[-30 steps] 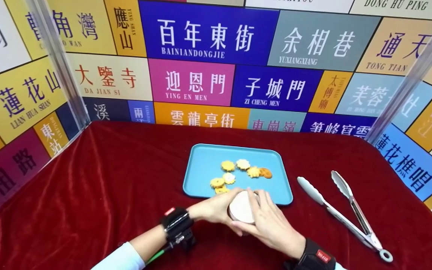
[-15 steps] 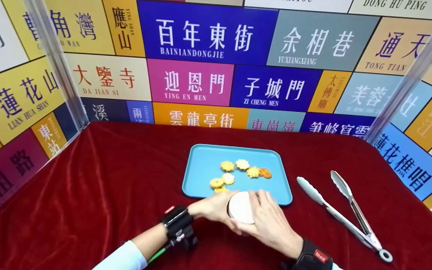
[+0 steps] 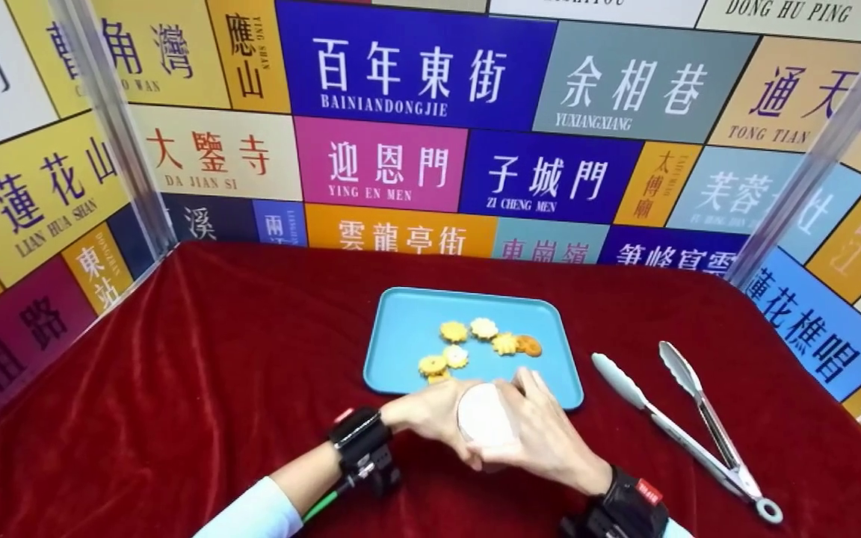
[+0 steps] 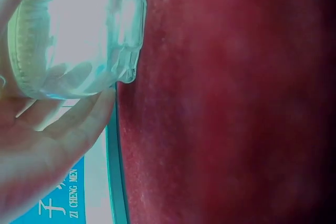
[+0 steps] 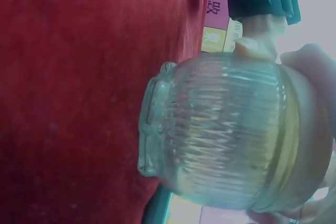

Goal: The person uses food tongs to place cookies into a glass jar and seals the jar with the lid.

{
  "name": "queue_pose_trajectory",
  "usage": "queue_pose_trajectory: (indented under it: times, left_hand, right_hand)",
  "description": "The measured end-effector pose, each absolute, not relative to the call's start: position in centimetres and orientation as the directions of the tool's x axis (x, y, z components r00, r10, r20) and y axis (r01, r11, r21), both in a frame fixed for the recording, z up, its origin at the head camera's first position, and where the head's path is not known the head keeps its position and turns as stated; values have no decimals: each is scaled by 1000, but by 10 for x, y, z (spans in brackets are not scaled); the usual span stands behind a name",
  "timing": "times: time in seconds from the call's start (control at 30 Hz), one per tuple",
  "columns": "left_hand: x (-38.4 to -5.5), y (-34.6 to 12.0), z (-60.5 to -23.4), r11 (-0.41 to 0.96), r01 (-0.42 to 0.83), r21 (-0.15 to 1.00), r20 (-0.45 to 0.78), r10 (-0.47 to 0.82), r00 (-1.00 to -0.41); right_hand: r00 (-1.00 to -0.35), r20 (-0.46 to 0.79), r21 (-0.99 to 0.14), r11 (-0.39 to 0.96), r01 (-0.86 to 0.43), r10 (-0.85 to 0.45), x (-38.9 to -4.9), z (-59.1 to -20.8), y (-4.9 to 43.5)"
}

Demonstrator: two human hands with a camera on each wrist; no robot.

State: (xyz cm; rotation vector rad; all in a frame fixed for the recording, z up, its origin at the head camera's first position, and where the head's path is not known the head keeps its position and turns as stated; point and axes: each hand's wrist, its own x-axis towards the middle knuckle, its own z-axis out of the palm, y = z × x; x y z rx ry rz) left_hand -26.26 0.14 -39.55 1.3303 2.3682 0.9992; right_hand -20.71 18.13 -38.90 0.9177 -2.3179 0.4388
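A clear ribbed glass jar with a round white lid stands between both hands, in front of the tray. The left hand curls round the jar's side, its fingers along the glass in the left wrist view. The right hand grips the lid's edge from the right. In both wrist views the jar's foot is close to the red cloth; whether it touches cannot be told. Behind the hands lies a blue tray with several cookies, partly hidden by the fingers.
Metal tongs with pale tips lie spread on the right side of the red cloth. Walls with coloured name panels enclose the table at the back and sides. Black camera straps sit on both wrists.
The right hand has turned on the lid, and its fingers now bunch closer at the far edge. The left hand and the jar stay nearly in place. Tray, cookies and tongs have not moved.
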Motion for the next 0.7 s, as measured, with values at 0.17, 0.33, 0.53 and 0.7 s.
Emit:
queue_pose_trajectory:
  times: [0.17, 0.33, 0.53, 0.7]
  left_hand:
    - [-265, 2, -394, 340, 665, 665, 110, 836, -537]
    - [-264, 2, -395, 335, 658, 675, 103, 839, -534]
    - [-260, 3, -396, 366, 647, 669, 106, 815, -570]
    - [-256, 1, -395, 391, 623, 677, 96, 793, -602]
  right_hand:
    - [-555, 622, -117, 635, -763, -552, -214, -388, 188]
    - [-606, 535, -221, 595, -773, -589, -215, -384, 193]
    - [-722, 489, -190, 748, -636, -490, -196, -380, 184]
    - [-719, 580, 2, 883, -469, -383, -183, -385, 170]
